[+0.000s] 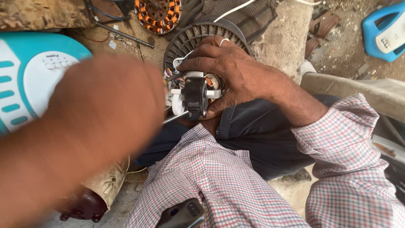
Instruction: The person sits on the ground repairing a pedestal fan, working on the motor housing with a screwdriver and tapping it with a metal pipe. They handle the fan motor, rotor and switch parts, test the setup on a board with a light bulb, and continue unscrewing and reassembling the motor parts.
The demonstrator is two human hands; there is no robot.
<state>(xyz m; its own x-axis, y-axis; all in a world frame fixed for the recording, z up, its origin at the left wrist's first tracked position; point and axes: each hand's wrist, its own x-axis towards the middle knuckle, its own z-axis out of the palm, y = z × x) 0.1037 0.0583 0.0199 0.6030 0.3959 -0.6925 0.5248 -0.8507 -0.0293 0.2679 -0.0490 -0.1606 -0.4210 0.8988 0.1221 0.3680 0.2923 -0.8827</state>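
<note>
Concrete floor (287, 38) | right hand (236, 74) clasps fan motor (195, 95) | left hand (105, 109) blurred, grip unclear

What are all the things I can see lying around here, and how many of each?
Fan motor: one, black and white with coloured wires, centre, on the lap.
Metal shaft: one, silver, pointing at the motor's underside from the left.
Ribbed round cover: one, dark grey, behind the motor.
Copper-wound stator: one, orange and dark, top centre.
Fan housing: one, teal and white, left.
Blue plastic part: one, top right.
Checked shirt: one, red and white.
Right hand: gripping the motor.
Left hand: blurred, left of the motor; grip unclear.
</note>
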